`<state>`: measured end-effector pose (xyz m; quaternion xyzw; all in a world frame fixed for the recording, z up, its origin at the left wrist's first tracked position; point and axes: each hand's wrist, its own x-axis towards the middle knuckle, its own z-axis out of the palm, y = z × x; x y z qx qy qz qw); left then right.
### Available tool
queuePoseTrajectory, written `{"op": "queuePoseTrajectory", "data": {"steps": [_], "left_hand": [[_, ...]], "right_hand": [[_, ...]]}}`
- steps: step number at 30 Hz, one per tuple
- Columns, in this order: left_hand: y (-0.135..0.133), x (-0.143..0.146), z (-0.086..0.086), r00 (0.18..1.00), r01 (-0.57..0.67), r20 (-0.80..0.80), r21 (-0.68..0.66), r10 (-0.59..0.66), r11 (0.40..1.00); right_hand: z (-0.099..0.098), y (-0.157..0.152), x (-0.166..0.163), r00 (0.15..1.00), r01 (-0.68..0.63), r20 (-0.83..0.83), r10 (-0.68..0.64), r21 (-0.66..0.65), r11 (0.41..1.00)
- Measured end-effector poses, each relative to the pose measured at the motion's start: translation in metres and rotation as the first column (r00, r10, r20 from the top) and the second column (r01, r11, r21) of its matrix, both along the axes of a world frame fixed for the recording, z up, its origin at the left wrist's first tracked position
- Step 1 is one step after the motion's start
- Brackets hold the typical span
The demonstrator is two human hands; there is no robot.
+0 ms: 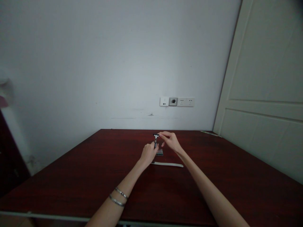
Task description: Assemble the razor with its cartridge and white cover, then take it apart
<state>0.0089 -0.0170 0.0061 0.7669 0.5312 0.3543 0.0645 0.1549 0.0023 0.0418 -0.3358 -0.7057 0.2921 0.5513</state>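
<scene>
- Held upright over the bench (94, 176), just below the frame's centre: a razor-like T-shaped tool (155, 138).
- Gripping its handle (155, 145) with the left hand (148, 154); best kept firm and steady.
- Apparently pinching the right end of its head (155, 135) with the right hand (170, 141); safer to press lightly, away from any edge.
- Best kept clear of the white strip (168, 164), lower centre.

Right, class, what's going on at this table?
Someone holds a small T-shaped tool, perhaps a razor, upright in the left hand above the dark red table. The right hand has its fingertips at one end of the tool's head; whether they grip it is too small to tell. A small flat item lies on the table, with a long pale strip on its near side.
</scene>
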Motion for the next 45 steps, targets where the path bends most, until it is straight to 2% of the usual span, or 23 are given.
{"op": "queuePoseTrajectory", "data": {"steps": [4, 8, 11, 14, 16, 19, 23, 26, 30, 34, 37, 40, 42, 45], "left_hand": [[0.01, -0.006, -0.003, 0.988, 0.107, 0.116, -0.008, -0.105, 0.994], [0.026, -0.014, -0.005, 0.922, 0.252, 0.325, -0.1, -0.208, 0.962], [0.035, -0.02, -0.001, 0.814, 0.36, 0.546, -0.205, -0.199, 0.91], [0.037, -0.023, 0.006, 0.716, 0.439, 0.68, -0.261, -0.159, 0.86], [0.035, -0.023, 0.01, 0.683, 0.473, 0.715, -0.273, -0.153, 0.838], [0.034, -0.021, 0.011, 0.682, 0.464, 0.719, -0.286, -0.132, 0.838], [0.034, -0.02, 0.01, 0.684, 0.443, 0.723, -0.303, -0.1, 0.844], [0.033, -0.019, 0.011, 0.674, 0.458, 0.733, -0.32, -0.089, 0.829], [0.034, -0.016, 0.012, 0.682, 0.444, 0.725, -0.31, -0.092, 0.841], [0.043, -0.018, 0.01, 0.753, 0.451, 0.63, -0.286, -0.189, 0.846], [0.054, -0.028, 0.006, 0.876, 0.291, 0.458, -0.252, -0.151, 0.923], [0.062, -0.042, -0.001, 0.98, 0.129, 0.18, -0.218, -0.09, 0.967], [0.064, -0.05, -0.005, 0.999, 0.027, -0.015, -0.233, -0.031, 0.972], [0.06, -0.055, -0.01, 0.978, -0.026, -0.207, -0.288, -0.035, 0.957]], "right_hand": [[0.001, 0.004, 0.002, 0.998, 0.05, -0.036, -0.052, -0.054, 0.997], [0.005, 0.006, 0.01, 0.979, 0.192, -0.056, -0.195, -0.056, 0.98], [0.001, 0.002, 0.014, 0.965, 0.257, 0.074, -0.253, -0.056, 0.965], [-0.008, -0.006, 0.01, 0.938, 0.181, 0.305, -0.166, -0.022, 0.983], [-0.014, -0.012, 0.002, 0.887, 0.152, 0.431, -0.165, 0.065, 0.986], [-0.018, -0.021, -0.012, 0.805, 0.182, 0.535, -0.257, 0.19, 0.965], [-0.018, -0.025, -0.023, 0.691, 0.22, 0.639, -0.339, 0.262, 0.94], [-0.017, -0.023, -0.026, 0.656, 0.205, 0.67, -0.348, 0.285, 0.936], [-0.019, -0.019, -0.028, 0.647, 0.201, 0.679, -0.348, 0.289, 0.936], [-0.02, -0.01, -0.019, 0.627, 0.325, 0.668, -0.401, 0.244, 0.914], [-0.023, 0.001, 0.001, 0.601, 0.442, 0.678, -0.423, 0.159, 0.883], [-0.031, 0.011, 0.024, 0.548, 0.514, 0.744, -0.382, 0.061, 0.856], [-0.039, 0.015, 0.036, 0.52, 0.541, 0.781, -0.346, 0.012, 0.841], [-0.048, 0.018, 0.043, 0.496, 0.574, 0.805, -0.326, -0.023, 0.819]]}}
